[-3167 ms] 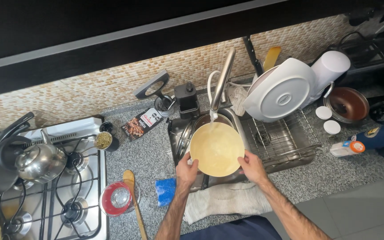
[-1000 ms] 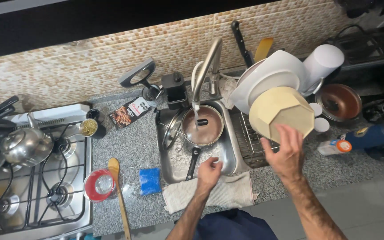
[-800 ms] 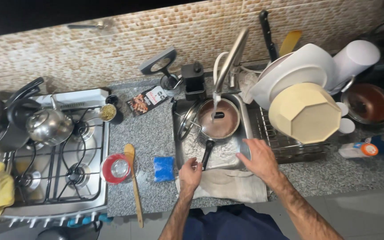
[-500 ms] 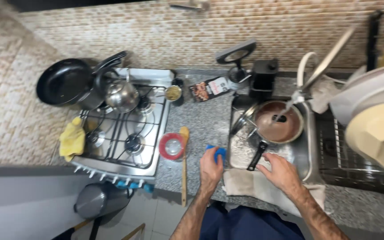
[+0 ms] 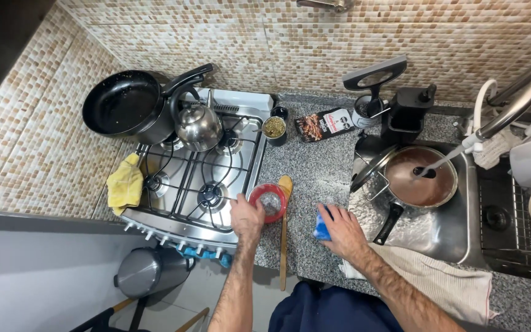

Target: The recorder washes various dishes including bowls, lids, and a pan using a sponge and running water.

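Surface: a speckled grey granite worktop [image 5: 314,184] runs between a steel gas stove [image 5: 198,178] on one side and a steel sink [image 5: 437,221] on the other; small beige mosaic tiles cover the wall behind.
On the stove: a black frying pan [image 5: 121,104] and a steel kettle [image 5: 199,126] at the back, a yellow cloth [image 5: 125,184] at the outer edge.
In the sink: a brown pan [image 5: 422,178] under the tap.
Left hand [image 5: 246,216]: palm down at the worktop's front edge by the stove, fingers together on the rim of a red bowl [image 5: 268,201]; whether they grip it I cannot tell.
Right hand [image 5: 342,230]: near the front edge beside the sink, fingers curled and clamped on a blue sponge [image 5: 321,225].
Sponge: small, bright blue, mostly hidden by the fingers, resting on the granite.
Nearby: a wooden spoon [image 5: 284,233] lies between the hands; a beige towel [image 5: 437,280] drapes the sink's front edge.
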